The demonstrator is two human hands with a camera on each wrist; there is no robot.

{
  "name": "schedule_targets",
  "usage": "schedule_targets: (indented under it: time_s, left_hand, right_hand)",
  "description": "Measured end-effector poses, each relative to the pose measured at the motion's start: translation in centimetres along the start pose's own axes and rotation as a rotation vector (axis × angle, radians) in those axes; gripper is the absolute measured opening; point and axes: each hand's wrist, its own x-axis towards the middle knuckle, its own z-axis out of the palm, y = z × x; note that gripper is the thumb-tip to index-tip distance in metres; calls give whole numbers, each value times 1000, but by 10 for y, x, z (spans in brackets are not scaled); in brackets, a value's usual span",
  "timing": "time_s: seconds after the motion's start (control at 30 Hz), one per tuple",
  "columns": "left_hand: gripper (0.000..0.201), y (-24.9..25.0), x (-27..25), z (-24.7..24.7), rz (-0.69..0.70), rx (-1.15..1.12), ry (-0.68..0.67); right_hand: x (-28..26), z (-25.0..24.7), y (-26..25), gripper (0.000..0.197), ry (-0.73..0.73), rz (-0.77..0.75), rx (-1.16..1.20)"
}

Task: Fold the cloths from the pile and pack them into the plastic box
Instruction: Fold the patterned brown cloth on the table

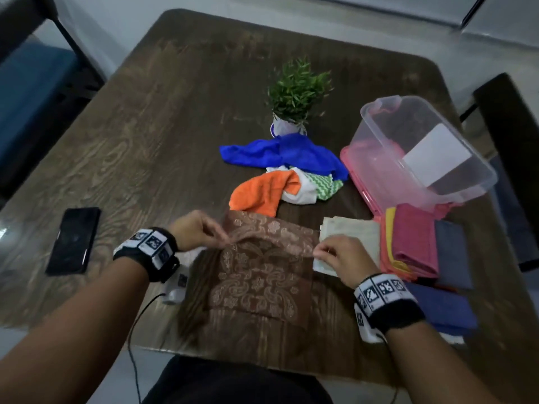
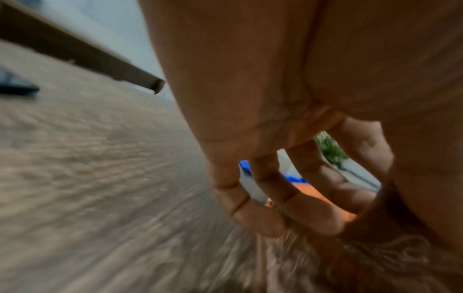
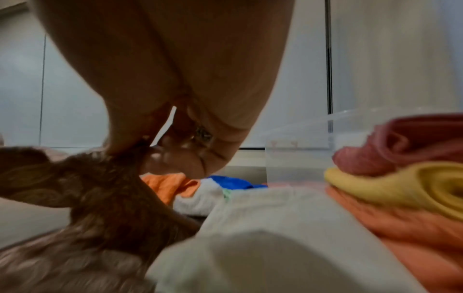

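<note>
A brown paisley cloth [image 1: 259, 275] lies on the table in front of me, its far part folded over. My left hand [image 1: 201, 231] pinches its left side and my right hand [image 1: 332, 258] pinches its right side [image 3: 105, 178]. Beyond it sits the pile: an orange cloth [image 1: 262, 191], a white and green one [image 1: 315, 186] and a blue one [image 1: 280, 151]. The clear plastic box [image 1: 423, 147] lies tipped on its pink lid at the right. Folded cloths [image 1: 414, 243] are stacked beside my right hand, a cream one [image 1: 353, 231] nearest.
A potted plant [image 1: 294, 97] stands behind the pile. A black phone [image 1: 74, 240] lies at the left of the wooden table [image 1: 145, 141]. A small white device with a cable [image 1: 173, 295] sits under my left wrist. Chairs stand at both far sides.
</note>
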Motion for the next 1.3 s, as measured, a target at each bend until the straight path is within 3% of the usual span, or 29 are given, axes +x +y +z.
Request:
schedule_targets:
  time_s: [0.1, 0.23, 0.33, 0.4, 0.53, 0.6, 0.73, 0.87, 0.93, 1.07, 1.2, 1.3]
  left_hand:
    - [20, -15, -12, 26, -92, 216, -274]
    - [29, -19, -20, 47, -203, 341, -359]
    - [19, -18, -22, 51, -252, 426, -438]
    - [24, -17, -19, 51, -241, 444, -324]
    - [19, -14, 7, 55, -22, 582, 219]
    - [32, -14, 23, 58, -72, 617, 363]
    - [49, -15, 44, 62, -321, 663, 269]
    - [28, -25, 47, 55, -366, 675, 219]
    - [19, -30, 45, 49, -386, 642, 242]
    - [15, -29, 45, 33, -310, 539, 408]
    - [14, -22, 48, 13, -192, 434, 552]
    - [16, -25, 40, 3, -55, 401, 523]
  right_hand:
    - [-25, 21, 4, 7, -158, 27, -11]
    - [-46, 44, 8, 8, -381, 119, -18]
    - [-53, 54, 12, 28, -524, 203, -105]
    - [-51, 57, 12, 37, -477, 239, -164]
    - [-37, 66, -5, 17, -224, 197, -206]
    - [-21, 72, -16, 28, -122, 151, -290]
    - [23, 82, -33, 57, -73, 139, -449]
    - [52, 88, -34, 69, -203, 197, -652]
    - [59, 92, -31, 61, -214, 197, -726]
    - [73, 84, -29, 23, -134, 185, -740]
    - [72, 59, -28, 15, 77, 164, -583]
    - [57, 48, -30, 13, 112, 108, -513]
